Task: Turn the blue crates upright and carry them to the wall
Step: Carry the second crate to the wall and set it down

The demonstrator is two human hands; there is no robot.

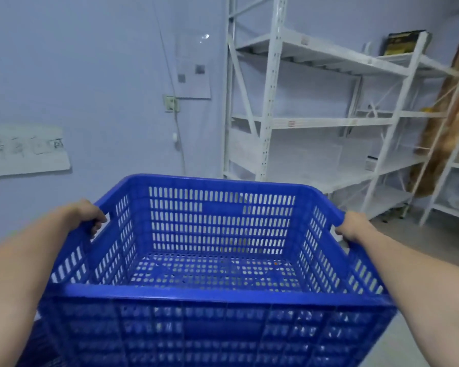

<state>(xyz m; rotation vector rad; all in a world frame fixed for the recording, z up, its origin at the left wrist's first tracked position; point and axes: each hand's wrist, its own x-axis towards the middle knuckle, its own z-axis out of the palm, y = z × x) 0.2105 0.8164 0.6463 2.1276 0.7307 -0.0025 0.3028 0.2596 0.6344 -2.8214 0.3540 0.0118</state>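
A large blue slotted crate [217,290] fills the lower middle of the head view, upright with its open top facing me and nothing inside. My left hand [86,214] grips the handle slot in its left side wall. My right hand [351,225] grips the rim at the handle on its right side wall. The crate is held off the floor in front of my body. A pale wall [90,75] stands straight ahead beyond the crate. Another blue crate edge [41,348] shows at the bottom left, mostly hidden.
White metal shelving [316,123] runs along the right, mostly bare, with a dark box [400,42] on its top shelf. A paper sheet, a wall socket [171,103] with a hanging cable, and a white sign hang on the wall. Grey floor shows at right.
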